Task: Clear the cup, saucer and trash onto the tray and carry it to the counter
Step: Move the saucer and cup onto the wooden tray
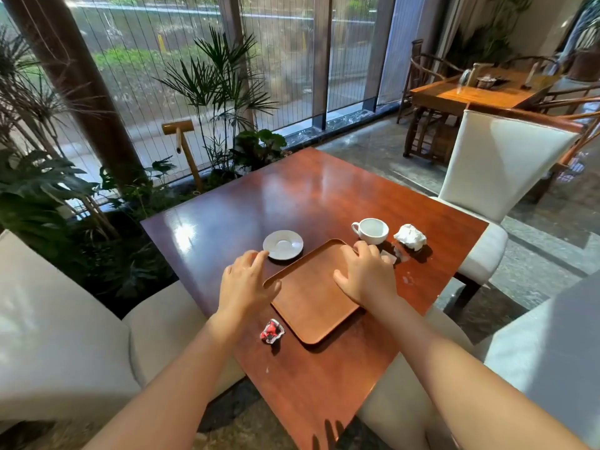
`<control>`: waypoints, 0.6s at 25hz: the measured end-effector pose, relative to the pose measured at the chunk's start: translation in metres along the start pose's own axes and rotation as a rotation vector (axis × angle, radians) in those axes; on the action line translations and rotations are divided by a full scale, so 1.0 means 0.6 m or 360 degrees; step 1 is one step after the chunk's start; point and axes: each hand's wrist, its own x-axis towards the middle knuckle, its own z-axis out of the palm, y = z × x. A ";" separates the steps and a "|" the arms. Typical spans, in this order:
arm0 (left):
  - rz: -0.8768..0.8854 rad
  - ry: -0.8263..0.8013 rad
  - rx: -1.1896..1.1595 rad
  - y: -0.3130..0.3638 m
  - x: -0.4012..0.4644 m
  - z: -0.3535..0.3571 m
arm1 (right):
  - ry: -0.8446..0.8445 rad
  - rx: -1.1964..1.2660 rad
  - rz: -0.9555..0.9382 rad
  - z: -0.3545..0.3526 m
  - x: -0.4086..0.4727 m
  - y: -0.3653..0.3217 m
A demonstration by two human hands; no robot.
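Nothing is loaded yet: the flat brown wooden tray lies bare on the glossy reddish wooden desk. The left hand and right hand are spread open, empty, at its edges. The round grey saucer, white ceramic cup, crumpled white napkin and red crumpled wrapper are left around it, unobstructed.

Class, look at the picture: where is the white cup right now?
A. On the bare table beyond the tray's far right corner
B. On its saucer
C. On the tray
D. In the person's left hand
A: the cup stands on the table past the tray, apart from the saucer.
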 end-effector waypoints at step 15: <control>-0.0391 -0.0197 0.0223 -0.034 0.259 0.254 | -0.0252 0.0022 0.0206 0.229 0.284 0.224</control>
